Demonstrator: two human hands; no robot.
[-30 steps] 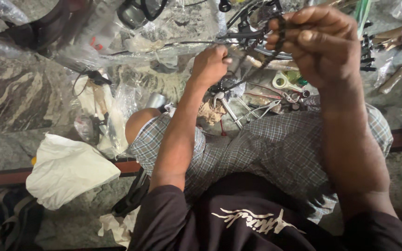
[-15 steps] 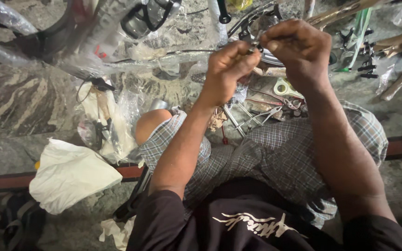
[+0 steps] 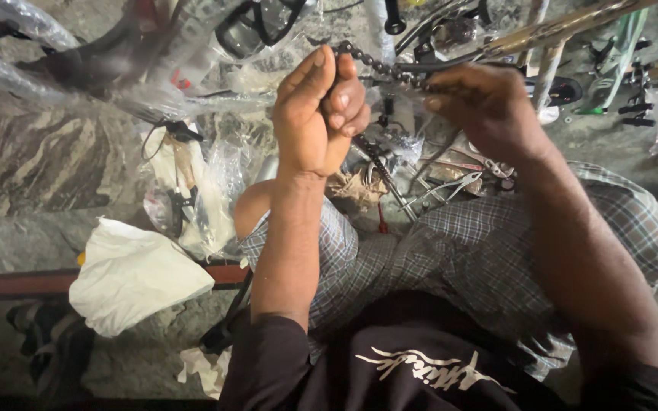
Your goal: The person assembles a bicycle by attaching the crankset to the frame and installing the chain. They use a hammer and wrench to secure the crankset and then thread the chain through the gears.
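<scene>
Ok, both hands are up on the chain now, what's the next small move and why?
Probably feed the chain a few links through the left hand toward the right hand. It stretches between the two at chest height, the left grip pinching one end, the rest hanging down toward the pliers on the floor, so only a short span is in view.

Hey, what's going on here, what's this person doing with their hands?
A seated person holds a bicycle chain stretched between both raised hands. The left hand grips one end in a closed fist, and the right hand pinches the other end. Below the hands, pliers and other small tools lie on the stone floor by the person's checked shorts. A white cloth lies to the left.
</scene>
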